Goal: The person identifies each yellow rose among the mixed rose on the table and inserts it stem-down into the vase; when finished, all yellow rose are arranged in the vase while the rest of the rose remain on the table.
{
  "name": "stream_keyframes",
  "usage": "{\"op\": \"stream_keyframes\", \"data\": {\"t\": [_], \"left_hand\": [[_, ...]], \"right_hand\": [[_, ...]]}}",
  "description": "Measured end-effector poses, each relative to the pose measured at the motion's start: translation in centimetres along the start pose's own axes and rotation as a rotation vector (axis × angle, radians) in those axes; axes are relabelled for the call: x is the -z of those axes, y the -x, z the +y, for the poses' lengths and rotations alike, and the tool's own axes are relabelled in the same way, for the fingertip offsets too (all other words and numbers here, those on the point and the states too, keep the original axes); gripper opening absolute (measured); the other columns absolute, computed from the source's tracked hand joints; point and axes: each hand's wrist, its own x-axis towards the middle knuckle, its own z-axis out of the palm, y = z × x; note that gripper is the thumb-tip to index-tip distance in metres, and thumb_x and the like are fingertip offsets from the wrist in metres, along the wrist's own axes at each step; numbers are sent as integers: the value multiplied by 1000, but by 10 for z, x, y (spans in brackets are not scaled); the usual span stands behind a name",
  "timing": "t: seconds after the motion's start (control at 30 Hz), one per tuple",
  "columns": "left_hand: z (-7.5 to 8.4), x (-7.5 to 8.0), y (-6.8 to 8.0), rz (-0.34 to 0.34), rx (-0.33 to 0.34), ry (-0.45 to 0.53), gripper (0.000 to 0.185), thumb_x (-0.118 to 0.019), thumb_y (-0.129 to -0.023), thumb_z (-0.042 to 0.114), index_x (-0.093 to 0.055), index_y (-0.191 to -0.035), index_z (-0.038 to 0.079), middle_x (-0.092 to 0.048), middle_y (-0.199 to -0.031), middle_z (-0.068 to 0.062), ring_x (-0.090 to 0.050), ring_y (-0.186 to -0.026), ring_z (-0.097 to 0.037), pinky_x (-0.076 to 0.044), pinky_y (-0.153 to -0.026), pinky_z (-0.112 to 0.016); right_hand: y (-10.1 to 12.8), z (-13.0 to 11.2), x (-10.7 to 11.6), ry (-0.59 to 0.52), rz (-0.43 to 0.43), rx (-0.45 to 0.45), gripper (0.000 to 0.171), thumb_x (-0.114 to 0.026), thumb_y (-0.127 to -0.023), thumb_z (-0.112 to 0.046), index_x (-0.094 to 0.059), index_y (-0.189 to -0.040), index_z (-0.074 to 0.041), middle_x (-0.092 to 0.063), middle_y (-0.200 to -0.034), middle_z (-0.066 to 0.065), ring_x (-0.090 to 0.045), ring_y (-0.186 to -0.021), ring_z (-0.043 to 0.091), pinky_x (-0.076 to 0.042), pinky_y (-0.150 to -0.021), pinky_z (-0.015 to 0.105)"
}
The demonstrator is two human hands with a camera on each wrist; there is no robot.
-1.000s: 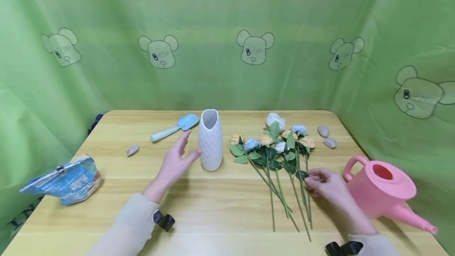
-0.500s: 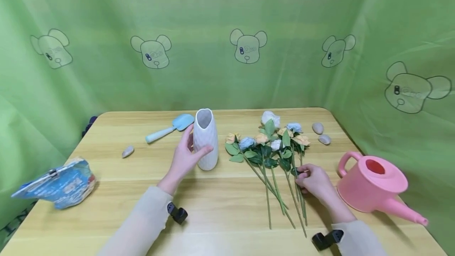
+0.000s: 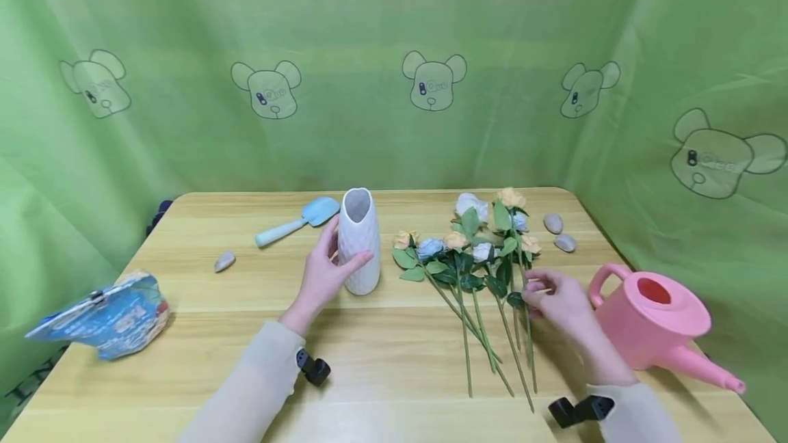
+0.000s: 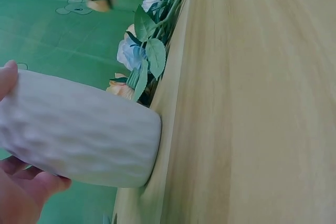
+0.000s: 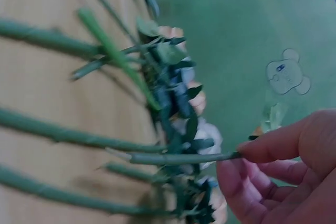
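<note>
A white textured vase (image 3: 359, 241) stands upright mid-table. My left hand (image 3: 327, 266) grips it from the left, thumb across its front. In the left wrist view the vase (image 4: 79, 135) fills the frame, with fingers (image 4: 23, 190) behind it. Several artificial roses (image 3: 462, 251) lie to the vase's right, stems toward me. My right hand (image 3: 537, 288) pinches one stem, and that stem's orange bloom (image 3: 511, 197) stands raised above the bunch. The right wrist view shows thumb and fingers (image 5: 278, 153) pinching the green stem (image 5: 178, 157), with other stems lying on the wood.
A pink watering can (image 3: 652, 320) sits close to the right of my right hand. Two stones (image 3: 559, 232) lie behind the roses. A blue trowel (image 3: 300, 219) and another stone (image 3: 224, 261) lie at back left, a blue bag (image 3: 101, 315) at the table's left edge.
My left hand moved right and closed around the vase. My right hand took hold of one stem and lifted it, so the orange bloom rose above the bunch.
</note>
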Motion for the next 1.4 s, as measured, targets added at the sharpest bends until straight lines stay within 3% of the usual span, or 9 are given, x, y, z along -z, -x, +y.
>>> {"op": "stream_keyframes", "data": {"t": [0.2,0.37,0.67,0.87,0.97,1.1,1.23,1.4], "left_hand": [[20,0,5,-10,4,-24,81,-77,-77,13,-33,-144,18,-50,-131,-15,-48,-120,-27,-41,-98,-42],[25,0,8,-5,-3,-28,79,-77,-77,12,-34,-143,17,-51,-130,-14,-48,-119,-26,-42,-98,-40],[23,-1,9,25,-21,-23,78,-77,-76,12,-36,-142,17,-52,-130,-15,-50,-117,-27,-43,-97,-40],[23,-3,9,23,-19,-37,80,-78,-76,12,-35,-143,17,-52,-129,-14,-49,-118,-27,-43,-96,-41],[9,-3,4,28,-24,-44,82,-79,-75,17,-34,-143,21,-52,-131,-12,-49,-118,-26,-43,-96,-41],[-10,-4,-2,32,-34,-38,83,-80,-73,26,-35,-142,31,-51,-131,-5,-49,-118,-22,-44,-96,-40],[-11,-4,-3,37,-36,-46,83,-81,-72,29,-35,-141,35,-51,-132,0,-49,-118,-19,-44,-96,-39],[-13,-3,-2,40,-57,-50,82,-80,-73,27,-35,-141,33,-51,-131,0,-51,-116,-20,-45,-94,-39]], "right_hand": [[-8,-27,-7,-71,33,134,40,-60,-86,-2,-48,-122,8,-55,-103,23,-59,-78,20,-57,-65,31],[-20,-63,-23,-132,18,195,36,-59,-86,2,-47,-118,8,-54,-100,22,-58,-77,20,-57,-63,32],[-47,-158,-39,-166,-27,322,34,-59,-87,1,-48,-119,4,-55,-100,18,-57,-81,24,-57,-67,33],[-60,-219,-45,-300,-36,318,31,-59,-87,1,-49,-117,-1,-55,-100,15,-58,-82,25,-56,-71,35],[-66,-241,-53,-362,-33,353,30,-60,-86,3,-50,-115,-2,-55,-98,14,-58,-80,24,-57,-70,36],[-71,-264,-62,-392,-19,423,29,-59,-86,5,-50,-112,0,-55,-95,13,-57,-77,23,-57,-67,36],[-78,-275,-72,-396,-15,448,28,-59,-85,7,-49,-111,0,-55,-93,13,-57,-75,22,-57,-65,36],[-87,-268,-96,-376,-38,435,28,-59,-85,7,-49,-111,2,-55,-93,13,-56,-75,22,-57,-64,35]]}}
